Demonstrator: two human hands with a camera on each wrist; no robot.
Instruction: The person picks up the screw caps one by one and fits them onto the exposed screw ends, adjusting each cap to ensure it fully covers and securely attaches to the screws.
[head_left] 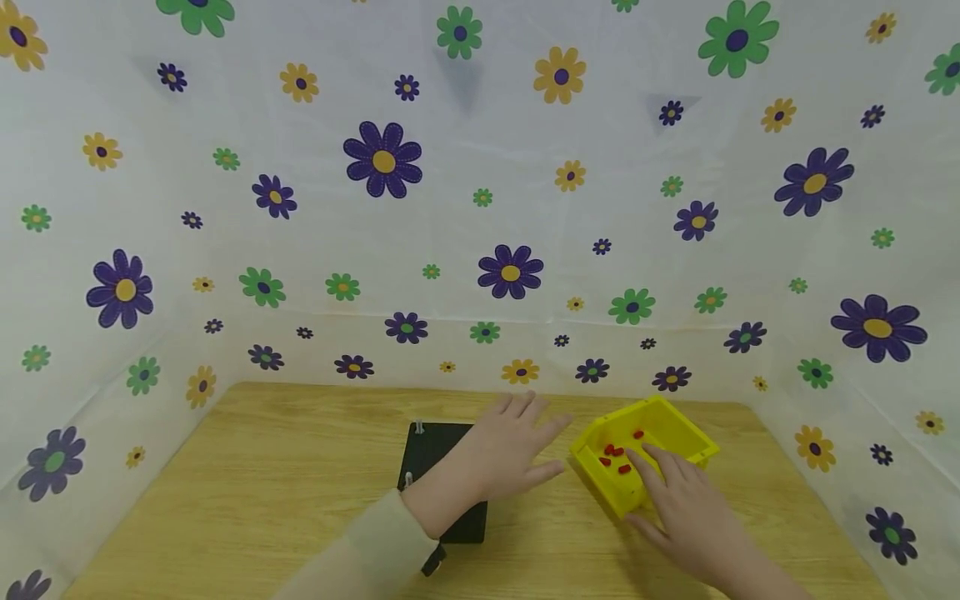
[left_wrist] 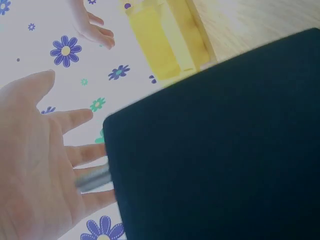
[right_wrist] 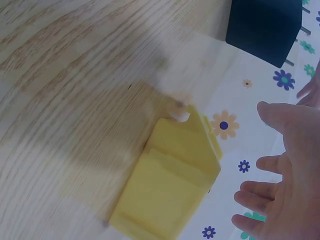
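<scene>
My left hand [head_left: 504,450] hovers with fingers spread at the right side of a black box [head_left: 467,523], its forearm crossing over the box. Silvery metal posts [head_left: 408,479] stick up from that box; in the left wrist view one post [left_wrist: 93,178] overlaps the fingers. To the right, a yellow bin [head_left: 598,490] holds several small red pieces [head_left: 625,469]. My right hand [head_left: 686,512] is over the bin's near edge, fingers loosely extended towards the red pieces. In the right wrist view, the hand [right_wrist: 292,170] appears beside the bin [right_wrist: 165,185] with nothing visible in it.
Both containers stand on a wood-grain table [head_left: 270,483]. A small dark part [head_left: 433,560] juts from the black box's near side. White flower-patterned sheeting [head_left: 450,225] rises behind the table and along both sides.
</scene>
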